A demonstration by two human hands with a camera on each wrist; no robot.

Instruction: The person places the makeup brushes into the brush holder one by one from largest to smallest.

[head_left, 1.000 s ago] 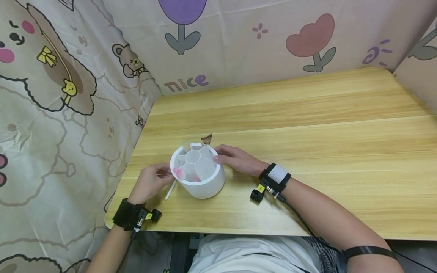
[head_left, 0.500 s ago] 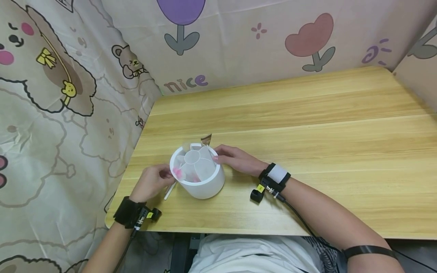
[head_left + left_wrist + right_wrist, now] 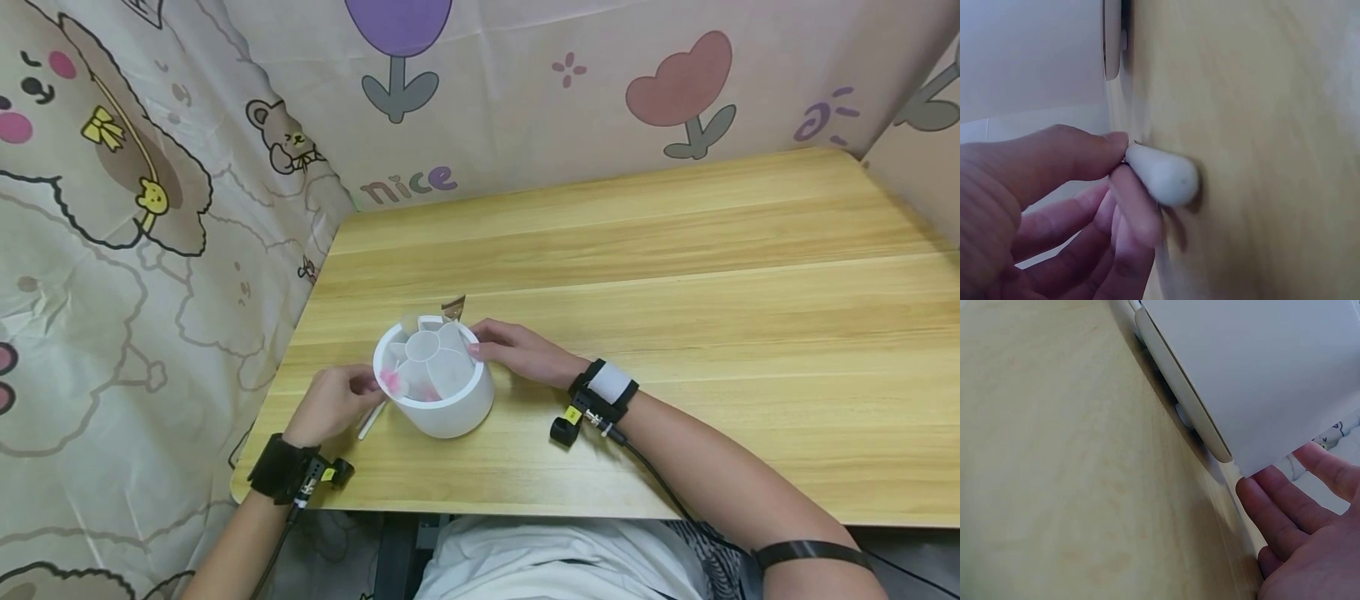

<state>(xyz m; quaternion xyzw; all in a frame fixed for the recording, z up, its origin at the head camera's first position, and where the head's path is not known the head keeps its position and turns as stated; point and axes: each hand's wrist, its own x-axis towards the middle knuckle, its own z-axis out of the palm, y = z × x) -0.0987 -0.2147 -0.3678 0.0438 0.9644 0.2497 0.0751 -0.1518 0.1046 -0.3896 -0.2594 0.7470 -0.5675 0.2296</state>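
A white round organizer [image 3: 446,415] with divided compartments stands on the wooden table [image 3: 675,333]. Pink pieces [image 3: 390,381] show through its translucent inner walls, and a brown, shiny pointed piece [image 3: 453,308] sticks out at the back. On its left side, my left hand [image 3: 333,404] pinches a thin white stick [image 3: 371,422] between thumb and index finger. In the left wrist view, the stick's rounded white end [image 3: 1172,180] lies close to the tabletop. My right hand [image 3: 517,350] touches the organizer's right side with fairly straight fingers [image 3: 1272,512], the thumb at the rim.
A printed curtain [image 3: 112,333] hangs along the table's left side, and another printed cloth [image 3: 510,125] covers the back. Cables run from the wrist cameras [image 3: 566,429] along both forearms. The table's front edge is close to the person's lap.
The near end of the white stick has shifted slightly to the left with my left hand. The organizer and my right hand look unmoved.
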